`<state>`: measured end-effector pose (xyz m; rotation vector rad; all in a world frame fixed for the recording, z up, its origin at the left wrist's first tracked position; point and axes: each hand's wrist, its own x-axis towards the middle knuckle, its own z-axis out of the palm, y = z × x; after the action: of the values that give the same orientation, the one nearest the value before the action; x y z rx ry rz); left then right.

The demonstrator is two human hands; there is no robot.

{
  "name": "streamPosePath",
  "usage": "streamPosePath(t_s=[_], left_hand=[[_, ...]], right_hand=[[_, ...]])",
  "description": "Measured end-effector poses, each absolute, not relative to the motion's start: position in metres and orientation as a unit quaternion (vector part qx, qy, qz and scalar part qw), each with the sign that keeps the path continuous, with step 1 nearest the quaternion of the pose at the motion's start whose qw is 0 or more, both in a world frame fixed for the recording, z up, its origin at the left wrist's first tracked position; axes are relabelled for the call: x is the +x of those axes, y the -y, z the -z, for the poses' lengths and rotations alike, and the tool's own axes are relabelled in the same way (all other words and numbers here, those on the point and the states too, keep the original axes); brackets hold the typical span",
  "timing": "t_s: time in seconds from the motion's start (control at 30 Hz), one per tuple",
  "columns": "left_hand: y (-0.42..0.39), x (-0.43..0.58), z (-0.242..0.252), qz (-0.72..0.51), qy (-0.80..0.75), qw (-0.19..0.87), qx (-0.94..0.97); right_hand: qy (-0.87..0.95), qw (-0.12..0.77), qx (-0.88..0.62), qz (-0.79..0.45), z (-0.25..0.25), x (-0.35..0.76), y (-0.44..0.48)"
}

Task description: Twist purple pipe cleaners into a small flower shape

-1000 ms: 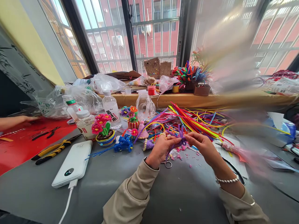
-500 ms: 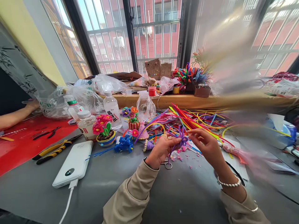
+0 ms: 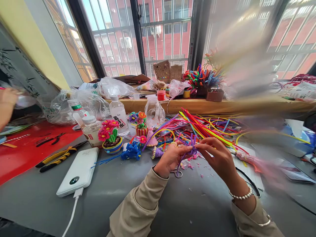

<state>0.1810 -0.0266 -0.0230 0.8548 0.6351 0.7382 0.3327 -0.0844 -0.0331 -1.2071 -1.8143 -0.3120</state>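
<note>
My left hand [image 3: 171, 156] pinches a purple pipe-cleaner flower [image 3: 194, 149] between thumb and fingers, its loops and ends sticking up and one purple stem hanging down. From the other side, my right hand [image 3: 217, 156] has its thumb and fingertips closed on the flower's edge. Behind both hands lies a heap of coloured pipe cleaners [image 3: 197, 126]. Scissors [image 3: 177, 172] lie under my left hand, mostly hidden. Left of it are a small purple piece [image 3: 158, 152] and a blue pipe-cleaner bundle [image 3: 132, 150].
A white power bank [image 3: 79, 172] with a cable, yellow-black pliers [image 3: 59, 156], bottles [image 3: 118, 115] and a potted pink flower [image 3: 112, 144] stand at left. Another person's hand [image 3: 7, 102] is at the far left. A blurred, see-through smear covers the right side.
My right fingers have come in from slightly apart to grip the purple flower. The other person's hand at far left has lifted and moved left.
</note>
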Motion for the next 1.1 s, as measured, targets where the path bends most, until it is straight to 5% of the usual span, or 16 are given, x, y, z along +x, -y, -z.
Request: streamPosePath(t_s=[0.33, 0.67, 1.1], left_hand=[[0.028, 0.185, 0.023, -0.474, -0.301, 0.673, 0.482], [0.032, 0.182, 0.024, -0.487, -0.276, 0.508, 0.655], [0.026, 0.183, 0.027, -0.462, -0.288, 0.618, 0.567]], right_hand=[[0.646, 0.533, -0.546, 0.012, 0.031, 0.317, 0.081], [0.458, 0.568, -0.552, -0.403, 0.039, 0.315, 0.071], [0.568, 0.545, -0.535, -0.305, 0.034, 0.325, 0.073]])
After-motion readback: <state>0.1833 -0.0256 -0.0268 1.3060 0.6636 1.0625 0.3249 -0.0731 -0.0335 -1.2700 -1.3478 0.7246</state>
